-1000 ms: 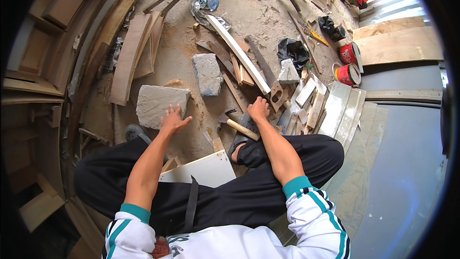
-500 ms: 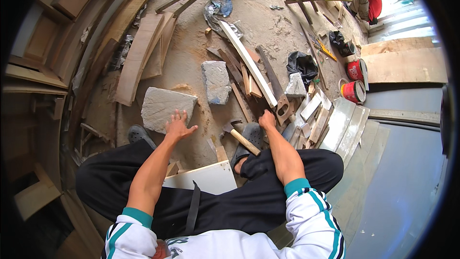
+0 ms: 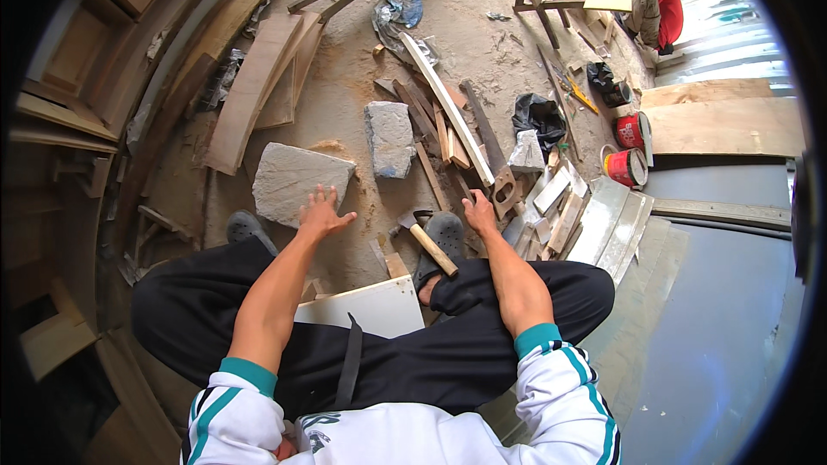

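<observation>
My left hand (image 3: 324, 213) lies with its fingers spread over the lower right part of a rough grey stone block (image 3: 293, 179) on the dusty ground. To the right, my right hand (image 3: 479, 212) is low among wood scraps, beside the handle of a handsaw (image 3: 505, 193). Its fingers are curled at the near end of a thin dark piece; what they grip is too small to make out. Between my hands a hammer (image 3: 433, 250) with a wooden handle leans against my grey clog (image 3: 443, 231). A second stone block (image 3: 389, 139) lies farther ahead.
A long white strip (image 3: 446, 110) crosses the wood pile. Offcuts (image 3: 564, 222), a black plastic bag (image 3: 541, 118) and red cans (image 3: 625, 167) are on the right. Curved boards (image 3: 254, 90) lie left. A white panel (image 3: 366, 308) is before my lap. Someone in red (image 3: 665, 13) sits far right.
My right hand has shifted slightly left and up, and its fingers have loosened and extended a little. My left hand stays spread on the stone block. The view has tilted slightly.
</observation>
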`<state>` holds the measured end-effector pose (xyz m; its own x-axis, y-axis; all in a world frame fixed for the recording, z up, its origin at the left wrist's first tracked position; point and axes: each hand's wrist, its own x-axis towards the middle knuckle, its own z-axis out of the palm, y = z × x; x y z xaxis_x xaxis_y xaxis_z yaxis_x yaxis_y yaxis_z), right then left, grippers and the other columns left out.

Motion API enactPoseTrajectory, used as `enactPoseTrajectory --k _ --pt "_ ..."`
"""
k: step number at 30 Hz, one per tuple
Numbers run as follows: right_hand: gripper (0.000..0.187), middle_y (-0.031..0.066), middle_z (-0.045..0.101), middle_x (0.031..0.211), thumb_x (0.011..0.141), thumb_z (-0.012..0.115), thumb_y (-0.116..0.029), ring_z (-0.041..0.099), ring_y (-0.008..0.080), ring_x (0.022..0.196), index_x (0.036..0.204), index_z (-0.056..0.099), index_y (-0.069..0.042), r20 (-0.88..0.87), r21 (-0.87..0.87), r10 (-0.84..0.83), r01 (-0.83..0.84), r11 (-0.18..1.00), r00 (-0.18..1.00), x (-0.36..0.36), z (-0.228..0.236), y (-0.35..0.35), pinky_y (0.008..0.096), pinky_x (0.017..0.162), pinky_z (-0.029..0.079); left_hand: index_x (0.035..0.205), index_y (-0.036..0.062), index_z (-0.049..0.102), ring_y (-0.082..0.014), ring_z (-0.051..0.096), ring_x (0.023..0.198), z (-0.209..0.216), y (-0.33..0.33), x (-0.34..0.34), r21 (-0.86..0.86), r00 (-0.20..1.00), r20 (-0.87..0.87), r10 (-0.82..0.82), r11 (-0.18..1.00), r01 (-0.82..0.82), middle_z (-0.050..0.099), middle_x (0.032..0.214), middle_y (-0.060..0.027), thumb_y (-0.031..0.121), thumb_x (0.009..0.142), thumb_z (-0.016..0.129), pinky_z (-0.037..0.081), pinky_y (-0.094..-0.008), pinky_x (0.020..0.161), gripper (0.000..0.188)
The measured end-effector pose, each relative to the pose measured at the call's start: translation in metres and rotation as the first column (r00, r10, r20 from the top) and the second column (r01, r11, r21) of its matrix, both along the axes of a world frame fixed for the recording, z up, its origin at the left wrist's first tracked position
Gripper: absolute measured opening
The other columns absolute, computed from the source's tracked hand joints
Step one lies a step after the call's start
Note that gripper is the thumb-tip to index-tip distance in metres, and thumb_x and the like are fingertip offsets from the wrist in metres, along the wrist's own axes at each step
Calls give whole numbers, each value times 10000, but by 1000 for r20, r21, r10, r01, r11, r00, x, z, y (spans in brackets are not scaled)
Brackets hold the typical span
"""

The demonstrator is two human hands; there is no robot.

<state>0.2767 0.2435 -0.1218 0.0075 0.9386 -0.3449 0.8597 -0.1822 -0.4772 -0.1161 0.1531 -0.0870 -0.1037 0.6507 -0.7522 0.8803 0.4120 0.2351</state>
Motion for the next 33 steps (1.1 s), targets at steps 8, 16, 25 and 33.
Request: enactPoseTrajectory --k 8,16,25,33 --pt "317 79 655 879 955 570 -276 628 161 602 1149 576 -25 -447 -367 -259 89 926 856 -21 29 3 299 512 487 1572 190 145 -373 125 1491 -3 0 0 -4 999 18 48 999 -48 47 1635 -140 714 789 573 213 -553 1163 1035" --pt "419 97 645 849 1001 372 -381 599 180 638 1132 550 -25 -546 -698 -575 48 714 609 -39 92 10 335 543 492 1570 187 158 -384 95 1493 -11 2 4 29 990 73 120 992 -123 53 1633 -146 733 778 573 209 -550 1165 1048" --pt "408 76 598 793 981 472 -440 564 189 636 1064 578 -55 -547 -654 -435 -41 756 715 -68 155 4 335 550 458 1465 69 369 -353 282 1435 -6 14 33 407 873 252 417 773 -487 275 1567 -184 535 834 630 267 -495 1141 827" --pt "588 201 628 1206 898 620 -484 565 295 1129 1239 632 -4 -387 -391 68 -230 891 920 -109 149 -10 376 968 417 1348 113 495 -274 396 1353 73 13 39 968 923 -95 -373 182 173 468 1418 -110 456 793 707 251 -457 1140 686"
